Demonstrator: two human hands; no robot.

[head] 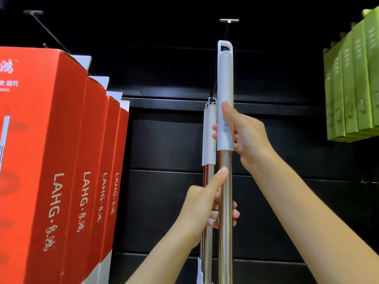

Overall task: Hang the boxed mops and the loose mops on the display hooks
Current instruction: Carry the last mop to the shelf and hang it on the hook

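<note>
Both hands curl round the upright loose mop [225,83]: right hand [244,132] on its white grip, left hand [202,206] on the steel pole, below the display hook [229,20].

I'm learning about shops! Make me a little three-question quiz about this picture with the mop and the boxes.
1. True or false: both hands hold the same mop.
2. What colour are the boxes on the left? A) blue B) red C) yellow
3. Fill in: the hanging hole at the top of the held mop is just below the ____.

Key:
1. True. The left hand grips the metal pole, and the right hand grips the white handle of the held mop.
2. B. The red boxes hang on the left; green boxes hang on the right.
3. Hook. Two other mops hang behind.
</note>
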